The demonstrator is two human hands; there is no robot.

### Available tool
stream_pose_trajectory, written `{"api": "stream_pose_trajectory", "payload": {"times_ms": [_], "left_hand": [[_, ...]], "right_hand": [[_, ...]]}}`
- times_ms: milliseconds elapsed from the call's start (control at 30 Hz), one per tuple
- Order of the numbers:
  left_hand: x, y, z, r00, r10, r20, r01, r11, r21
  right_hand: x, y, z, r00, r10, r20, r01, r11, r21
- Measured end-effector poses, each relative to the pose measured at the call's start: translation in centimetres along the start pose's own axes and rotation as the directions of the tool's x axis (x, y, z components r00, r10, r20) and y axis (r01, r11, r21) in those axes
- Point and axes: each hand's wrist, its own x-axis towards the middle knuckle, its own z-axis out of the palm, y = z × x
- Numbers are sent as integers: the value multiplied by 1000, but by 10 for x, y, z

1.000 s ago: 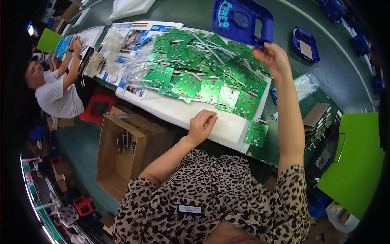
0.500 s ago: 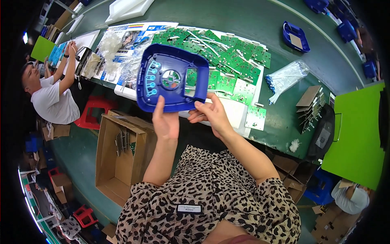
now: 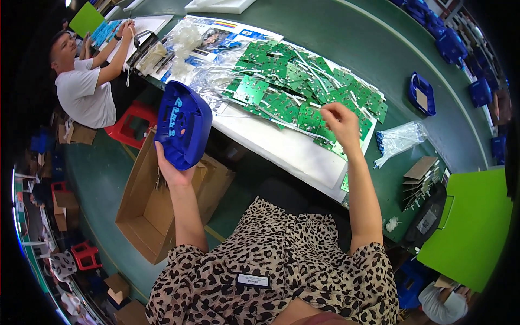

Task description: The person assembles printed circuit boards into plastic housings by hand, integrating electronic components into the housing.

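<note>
My left hand (image 3: 176, 170) grips the near end of a blue plastic housing (image 3: 197, 132), which is tilted on edge to the left of the table. Inside the housing runs a row of light-blue button pieces (image 3: 176, 114). Over the right part of a spread of green circuit boards (image 3: 276, 108) is my right hand (image 3: 344, 127), its fingers curled together in a pinch. Whether it holds anything small cannot be made out. White cables (image 3: 327, 76) lie across the boards.
An open cardboard box (image 3: 146, 216) stands below the housing. To the right lie a bag of white cables (image 3: 401, 138), stacked boards (image 3: 420, 179) and a green panel (image 3: 468, 227). Another blue housing (image 3: 422, 95) rests farther back. A person (image 3: 84, 89) sits at left near a red stool (image 3: 130, 124).
My right hand has let go of the blue housing and moved right over the circuit boards. My left hand has carried the housing left and tilted it. The view has turned.
</note>
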Motion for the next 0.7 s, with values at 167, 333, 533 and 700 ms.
{"api": "stream_pose_trajectory", "payload": {"times_ms": [167,333,533,700], "left_hand": [[-1,-8,-2,997,-40,-64,37,999,-34],[0,-2,-24,999,-41,8,42,992,-119],[-11,2,-39,998,-27,-48,20,991,-136],[-12,-6,-34,981,-83,-177,62,990,-123]], "right_hand": [[33,-8,62,960,-263,97,278,936,-217],[95,-3,81,914,-404,-25,367,853,-370],[106,-14,115,908,-268,323,391,822,-415],[97,-15,147,873,-186,450,383,833,-400]]}}
